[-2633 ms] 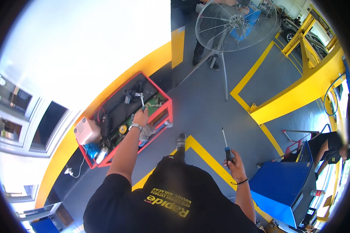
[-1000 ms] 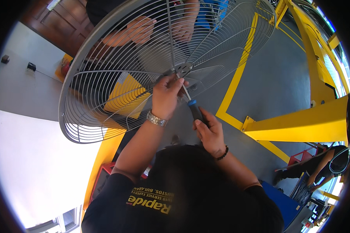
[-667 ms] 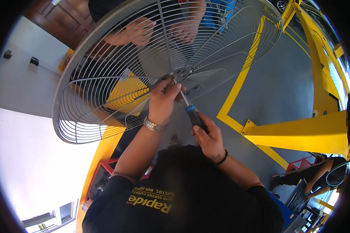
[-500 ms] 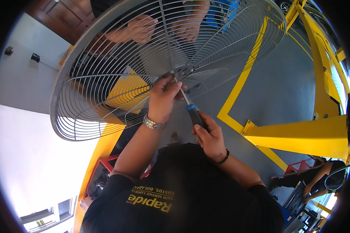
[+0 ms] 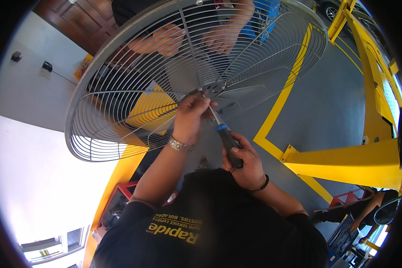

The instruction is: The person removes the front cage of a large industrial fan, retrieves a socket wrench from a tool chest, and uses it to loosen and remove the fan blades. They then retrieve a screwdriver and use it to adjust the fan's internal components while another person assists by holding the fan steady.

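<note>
A round wire fan guard (image 5: 120,102) spans the upper middle, tilted, with grey blades behind it. My left hand (image 5: 190,118) is closed at its metal hub (image 5: 214,89), thumb and fingertips around the upper shaft of a screwdriver (image 5: 228,140); whether they hold anything else is hidden. My right hand (image 5: 248,165) wraps the black and blue handle below, nearer my body. The tip meets the hub area, partly covered by my left fingers. Behind the wires, a co-worker's two hands (image 5: 165,40) and forearms show near the top, their grip unclear.
A yellow lift arm (image 5: 339,161) and post (image 5: 373,89) stand at right. Another person (image 5: 368,207) bends at lower right. A red cart (image 5: 120,190) is beside my left elbow, near a white wall (image 5: 40,161). A wooden door (image 5: 62,22) is at upper left.
From the first frame, I am much closer to the fan, both hands raised to its hub. In the last half second, my right hand and the handle have shifted slightly down and right.
</note>
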A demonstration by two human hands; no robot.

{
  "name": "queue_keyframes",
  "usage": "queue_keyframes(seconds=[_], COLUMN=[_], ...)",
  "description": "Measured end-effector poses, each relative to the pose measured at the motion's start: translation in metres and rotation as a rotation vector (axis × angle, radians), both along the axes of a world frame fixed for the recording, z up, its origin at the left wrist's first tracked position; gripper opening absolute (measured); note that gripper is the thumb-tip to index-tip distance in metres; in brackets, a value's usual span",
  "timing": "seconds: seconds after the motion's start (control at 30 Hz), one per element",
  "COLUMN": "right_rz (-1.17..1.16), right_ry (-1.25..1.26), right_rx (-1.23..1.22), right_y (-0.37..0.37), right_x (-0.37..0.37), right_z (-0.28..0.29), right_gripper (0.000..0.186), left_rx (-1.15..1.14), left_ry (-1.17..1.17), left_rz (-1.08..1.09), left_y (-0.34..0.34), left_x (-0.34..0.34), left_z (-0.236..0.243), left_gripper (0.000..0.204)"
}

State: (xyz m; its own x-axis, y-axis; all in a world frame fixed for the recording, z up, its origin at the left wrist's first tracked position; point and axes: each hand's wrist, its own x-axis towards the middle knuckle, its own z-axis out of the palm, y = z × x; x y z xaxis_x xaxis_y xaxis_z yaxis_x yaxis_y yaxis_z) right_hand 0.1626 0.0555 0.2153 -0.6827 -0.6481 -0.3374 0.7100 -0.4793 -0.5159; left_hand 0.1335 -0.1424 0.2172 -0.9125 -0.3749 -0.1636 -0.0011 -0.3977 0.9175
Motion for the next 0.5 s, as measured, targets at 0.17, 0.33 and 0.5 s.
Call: queue_keyframes(seconds=[0.17, 0.33, 0.5], right_rz=[0.330, 0.403, 0.353], right_ry=[-0.329, -0.349, -0.281], right_rx=[-0.488, -0.491, -0.400], right_y=[0.008, 0.003, 0.005], right_x=[-0.013, -0.015, -0.017], right_z=[-0.002, 0.011, 0.009], right_gripper=[0.041, 0.038, 0.039], left_rx=[0.120, 0.057, -1.080], left_ry=[0.018, 0.022, -0.036], left_rz=[-0.015, -0.005, -0.239], left_y=[0.002, 0.003, 0.012], left_x=[0.000, 0.004, 0.079], left_z=[0.004, -0.002, 0.073], left_gripper=[0.026, 0.028, 0.048])
